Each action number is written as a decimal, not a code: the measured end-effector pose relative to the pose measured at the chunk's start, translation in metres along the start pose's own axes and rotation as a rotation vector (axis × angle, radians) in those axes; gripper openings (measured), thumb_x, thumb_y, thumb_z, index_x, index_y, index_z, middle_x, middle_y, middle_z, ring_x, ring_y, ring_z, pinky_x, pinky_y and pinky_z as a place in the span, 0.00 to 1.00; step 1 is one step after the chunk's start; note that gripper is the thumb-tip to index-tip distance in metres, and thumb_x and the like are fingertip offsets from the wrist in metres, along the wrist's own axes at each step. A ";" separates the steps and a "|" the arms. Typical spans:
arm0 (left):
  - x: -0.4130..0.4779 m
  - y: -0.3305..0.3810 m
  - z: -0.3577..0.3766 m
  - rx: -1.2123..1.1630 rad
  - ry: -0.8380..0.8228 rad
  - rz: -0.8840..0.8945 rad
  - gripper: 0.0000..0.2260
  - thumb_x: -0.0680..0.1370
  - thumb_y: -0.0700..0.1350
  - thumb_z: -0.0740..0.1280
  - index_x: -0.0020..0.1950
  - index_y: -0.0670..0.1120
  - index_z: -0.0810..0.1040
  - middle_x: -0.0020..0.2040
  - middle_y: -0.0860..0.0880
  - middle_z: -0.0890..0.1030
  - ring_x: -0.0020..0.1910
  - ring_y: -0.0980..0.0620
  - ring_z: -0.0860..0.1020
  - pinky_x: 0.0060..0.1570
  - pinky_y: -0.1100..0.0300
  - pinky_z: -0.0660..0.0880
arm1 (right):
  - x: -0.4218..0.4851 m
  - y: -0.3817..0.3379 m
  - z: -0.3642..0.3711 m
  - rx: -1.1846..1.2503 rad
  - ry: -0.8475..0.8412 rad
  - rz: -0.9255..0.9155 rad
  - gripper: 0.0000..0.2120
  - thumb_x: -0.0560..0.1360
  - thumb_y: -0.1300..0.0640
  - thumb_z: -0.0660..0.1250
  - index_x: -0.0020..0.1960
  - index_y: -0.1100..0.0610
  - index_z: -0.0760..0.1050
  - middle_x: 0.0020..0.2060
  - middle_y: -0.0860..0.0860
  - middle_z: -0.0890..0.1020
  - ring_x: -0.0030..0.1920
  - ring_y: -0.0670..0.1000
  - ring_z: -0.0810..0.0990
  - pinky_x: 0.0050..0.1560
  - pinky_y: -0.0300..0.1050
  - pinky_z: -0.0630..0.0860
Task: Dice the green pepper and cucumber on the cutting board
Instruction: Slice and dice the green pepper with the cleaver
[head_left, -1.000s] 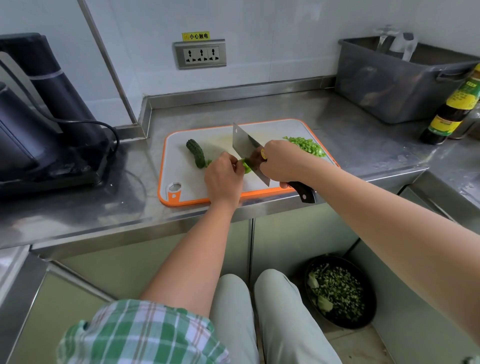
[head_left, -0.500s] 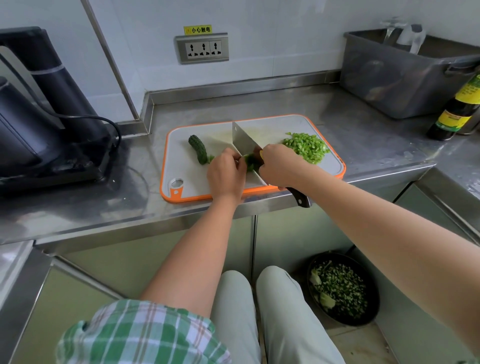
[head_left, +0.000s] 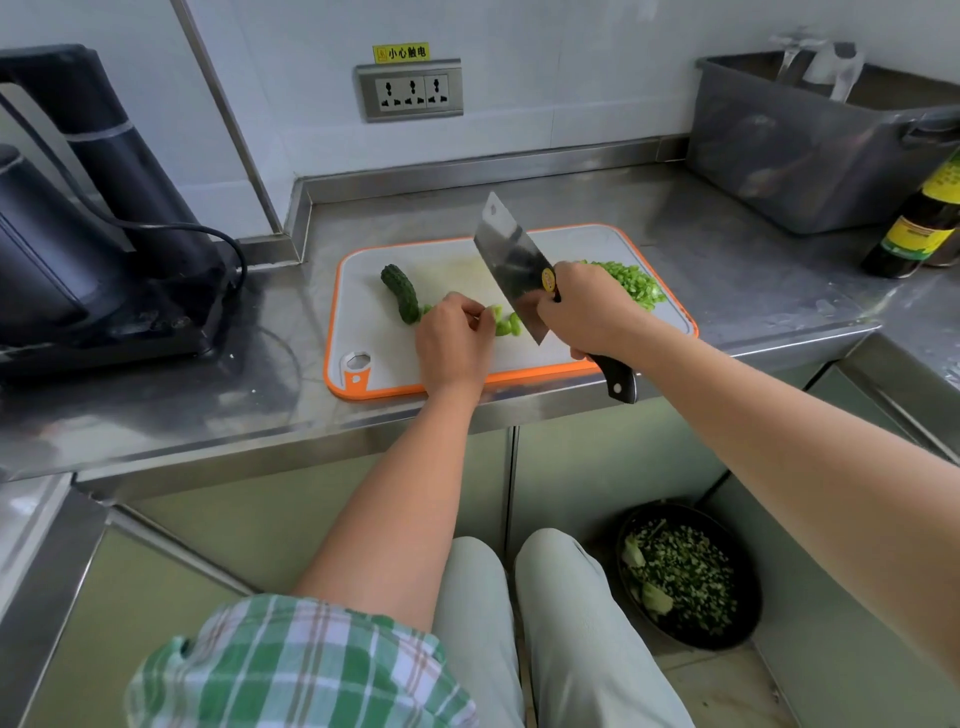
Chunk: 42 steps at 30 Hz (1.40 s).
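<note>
A white cutting board (head_left: 519, 364) with an orange rim lies on the steel counter. A dark green cucumber piece (head_left: 400, 292) lies at its left. A pile of diced green pepper (head_left: 631, 283) sits at the board's right. My left hand (head_left: 452, 343) pinches light green cucumber strips (head_left: 503, 323) in the board's middle. My right hand (head_left: 587, 312) grips the black handle of a cleaver (head_left: 511, 260). The blade is tilted up, its tip raised off the board, just right of the strips.
A black appliance (head_left: 78, 234) with a cord stands at the left. A grey tub (head_left: 810, 145) and a dark bottle (head_left: 919, 228) stand at the right. A wall socket (head_left: 410, 91) is behind. A black bowl of chopped greens (head_left: 685, 577) sits on the floor by my knees.
The cleaver has lifted, its tip rising off the board. My left hand has slid a little left along the strips, exposing cut green pieces.
</note>
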<state>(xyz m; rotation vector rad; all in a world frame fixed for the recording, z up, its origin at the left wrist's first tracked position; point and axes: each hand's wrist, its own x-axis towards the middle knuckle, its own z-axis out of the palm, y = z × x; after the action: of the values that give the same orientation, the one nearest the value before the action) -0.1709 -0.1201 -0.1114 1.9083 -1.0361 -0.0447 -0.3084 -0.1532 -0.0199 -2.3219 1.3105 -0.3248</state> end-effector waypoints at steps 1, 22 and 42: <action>0.000 0.000 0.000 -0.003 0.003 -0.002 0.06 0.76 0.45 0.68 0.47 0.43 0.81 0.43 0.46 0.84 0.44 0.47 0.80 0.39 0.61 0.67 | -0.002 -0.003 -0.003 -0.020 -0.022 -0.015 0.07 0.78 0.63 0.55 0.41 0.61 0.65 0.32 0.55 0.71 0.24 0.53 0.76 0.17 0.38 0.65; -0.001 0.001 0.001 0.014 -0.002 0.002 0.06 0.76 0.45 0.67 0.45 0.43 0.80 0.41 0.47 0.83 0.42 0.47 0.79 0.36 0.61 0.62 | -0.004 -0.020 0.013 -0.242 -0.084 -0.027 0.11 0.77 0.64 0.57 0.36 0.59 0.62 0.31 0.54 0.72 0.24 0.51 0.74 0.24 0.40 0.69; -0.004 0.002 -0.005 -0.103 0.000 -0.030 0.05 0.75 0.44 0.71 0.43 0.43 0.83 0.39 0.47 0.83 0.37 0.51 0.77 0.38 0.62 0.66 | 0.006 -0.001 0.025 0.005 -0.004 0.049 0.06 0.77 0.64 0.56 0.42 0.62 0.65 0.33 0.55 0.71 0.25 0.55 0.75 0.25 0.43 0.71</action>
<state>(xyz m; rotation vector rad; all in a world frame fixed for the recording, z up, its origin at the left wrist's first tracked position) -0.1728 -0.1142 -0.1082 1.8307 -0.9868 -0.1135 -0.2943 -0.1511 -0.0411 -2.2812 1.3607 -0.3068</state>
